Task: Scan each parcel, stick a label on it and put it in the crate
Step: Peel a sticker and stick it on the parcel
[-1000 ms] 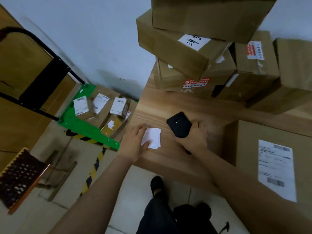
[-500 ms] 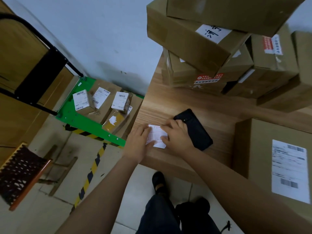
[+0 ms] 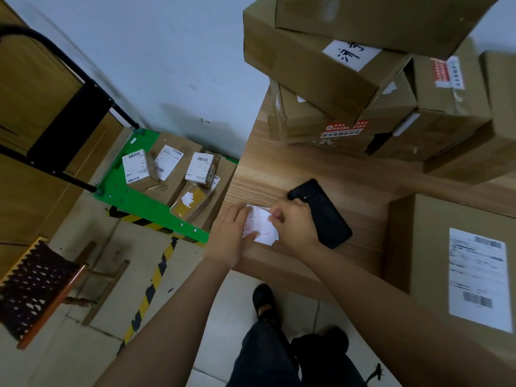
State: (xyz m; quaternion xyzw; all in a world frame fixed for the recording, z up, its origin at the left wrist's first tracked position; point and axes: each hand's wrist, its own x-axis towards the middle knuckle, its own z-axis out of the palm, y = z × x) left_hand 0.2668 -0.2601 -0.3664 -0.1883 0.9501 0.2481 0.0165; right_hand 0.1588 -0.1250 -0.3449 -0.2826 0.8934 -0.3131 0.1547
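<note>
A small stack of white labels (image 3: 261, 227) with red print lies near the wooden table's left front corner. My left hand (image 3: 233, 233) rests flat on the stack's left side, fingers straight. My right hand (image 3: 293, 226) pinches the stack's upper right edge with thumb and fingertips. The black handheld scanner (image 3: 324, 216) lies flat on the table right behind my right hand, untouched. A brown parcel (image 3: 460, 263) with a white shipping label sits on the table at the right. Several labelled parcels (image 3: 173, 174) lie on the green cart (image 3: 125, 194) on the floor to the left.
Stacked large cardboard boxes (image 3: 349, 79) fill the back of the wooden table (image 3: 279, 169). The cart's black handle (image 3: 69, 113) rises at the left. A dark perforated stool (image 3: 30, 286) stands at the lower left. Yellow-black tape (image 3: 150, 286) marks the floor. My legs are below the table edge.
My right hand let go of the scanner, which now lies flat on the table, and moved left onto the label stack. My left hand stayed on the labels.
</note>
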